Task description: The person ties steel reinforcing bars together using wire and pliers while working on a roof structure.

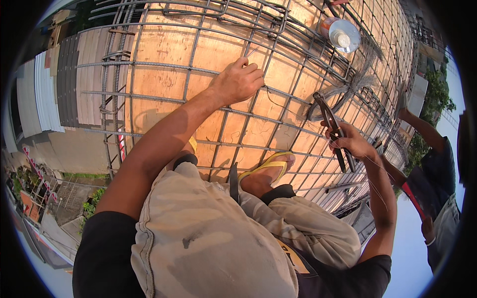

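Observation:
Steel rebar is laid as a grid over plywood. My left hand is closed at a crossing of two bars, its fingers pinched together. A thin tie wire curves out from beside it; the fingertips are partly hidden. Farther right, my right hand grips the handles of dark end-cutting pincers, whose head points up and left above the grid. Just beyond that head, a coiled bundle of tie wire lies on the bars. Thin loose strands hang near my right wrist.
A clear plastic bottle stands among the far bars. My foot in a yellow flip-flop rests on the grid. Long rebar cages run along the left edge, with metal roofs beyond. Another person is at the right.

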The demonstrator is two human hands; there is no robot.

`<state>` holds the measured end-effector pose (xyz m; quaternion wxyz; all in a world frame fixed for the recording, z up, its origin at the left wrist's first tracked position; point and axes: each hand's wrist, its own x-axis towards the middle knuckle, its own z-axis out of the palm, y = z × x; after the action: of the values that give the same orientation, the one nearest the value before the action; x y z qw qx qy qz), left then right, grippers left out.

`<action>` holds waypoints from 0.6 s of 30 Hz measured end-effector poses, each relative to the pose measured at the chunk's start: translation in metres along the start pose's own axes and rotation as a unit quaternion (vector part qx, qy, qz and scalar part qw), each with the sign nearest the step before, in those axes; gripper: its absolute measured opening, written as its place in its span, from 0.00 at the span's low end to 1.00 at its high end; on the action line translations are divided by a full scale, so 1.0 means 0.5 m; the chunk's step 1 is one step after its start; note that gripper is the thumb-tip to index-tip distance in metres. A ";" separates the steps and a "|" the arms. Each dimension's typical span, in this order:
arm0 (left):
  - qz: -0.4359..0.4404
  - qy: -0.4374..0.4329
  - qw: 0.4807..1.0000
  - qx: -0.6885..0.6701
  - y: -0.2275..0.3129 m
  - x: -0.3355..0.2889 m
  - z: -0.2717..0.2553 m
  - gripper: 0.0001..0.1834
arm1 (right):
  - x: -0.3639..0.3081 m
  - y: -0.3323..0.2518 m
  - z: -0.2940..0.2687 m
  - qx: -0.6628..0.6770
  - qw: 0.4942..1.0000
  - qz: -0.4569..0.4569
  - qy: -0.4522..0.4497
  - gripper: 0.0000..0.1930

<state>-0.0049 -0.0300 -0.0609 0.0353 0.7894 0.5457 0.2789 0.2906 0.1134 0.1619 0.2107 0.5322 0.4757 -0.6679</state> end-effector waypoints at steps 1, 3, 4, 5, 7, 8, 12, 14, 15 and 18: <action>-0.003 0.001 1.000 0.001 0.000 0.003 -0.002 0.08 | -0.009 0.002 -0.030 -0.087 0.994 0.044 -0.038 0.24; -0.002 -0.019 1.000 -0.010 0.001 0.011 0.000 0.07 | -0.031 0.004 -0.091 -0.173 0.978 0.092 -0.074 0.24; -0.007 -0.020 1.000 -0.010 0.000 0.006 -0.001 0.07 | -0.044 -0.012 -0.120 -0.276 0.951 0.123 -0.072 0.24; -0.011 -0.026 1.000 -0.001 -0.002 -0.001 -0.003 0.07 | -0.055 -0.030 -0.140 -0.375 0.912 0.151 -0.070 0.25; -0.012 -0.017 1.000 -0.006 -0.001 0.004 -0.002 0.07 | -0.110 -0.096 -0.143 -0.496 0.866 0.059 0.010 0.28; -0.012 -0.016 1.000 -0.007 -0.003 0.002 -0.006 0.07 | -0.119 -0.117 -0.161 -0.496 0.866 0.061 0.007 0.28; -0.002 -0.007 1.000 -0.020 -0.005 0.001 0.008 0.07 | -0.147 -0.213 -0.189 -0.600 0.789 -0.005 0.129 0.30; 0.002 -0.019 1.000 -0.013 -0.005 0.005 0.006 0.08 | -0.145 -0.243 -0.193 -0.577 0.804 -0.016 0.144 0.30; 0.006 -0.028 1.000 -0.008 -0.002 0.007 0.006 0.08 | -0.141 -0.261 -0.176 -0.529 0.836 -0.015 0.147 0.30; 0.000 -0.029 1.000 0.001 -0.005 -0.010 0.002 0.09 | -0.052 -0.289 -0.082 -0.545 0.830 -0.060 0.104 0.29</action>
<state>-0.0078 -0.0330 -0.0648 0.0506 0.7974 0.5444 0.2554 0.2068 0.2092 0.2456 0.3748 0.3677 0.8128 -0.2521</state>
